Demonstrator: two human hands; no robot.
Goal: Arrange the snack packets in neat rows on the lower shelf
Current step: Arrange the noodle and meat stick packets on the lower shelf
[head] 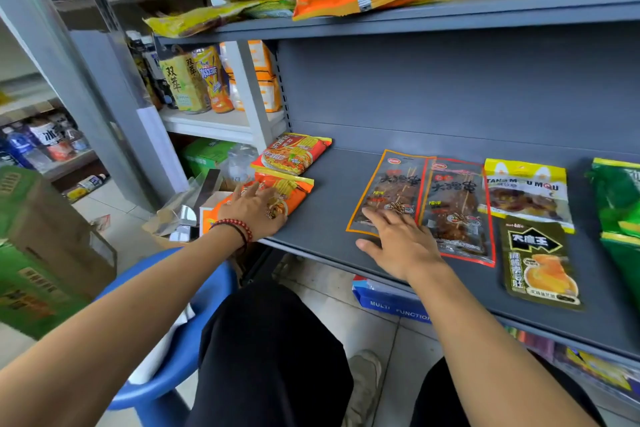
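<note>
Left hand [254,210] presses flat on the noodle packet [294,192], right hand [398,243] flat on the skewer packet [389,184], probably to slide both into rows

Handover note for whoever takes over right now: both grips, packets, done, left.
Left grip: fingers spread flat on the front orange noodle packet, at the left front of the grey lower shelf. A second orange noodle packet lies behind it.
Right grip: straight fingers rest on the near end of the orange-bordered clear skewer packet.
Done: red-bordered skewer packet right beside it, then yellow-topped packet with dark olive packet in front, and green packets far right.
Left: probably straighten the tilted packets and even the rows.
</note>
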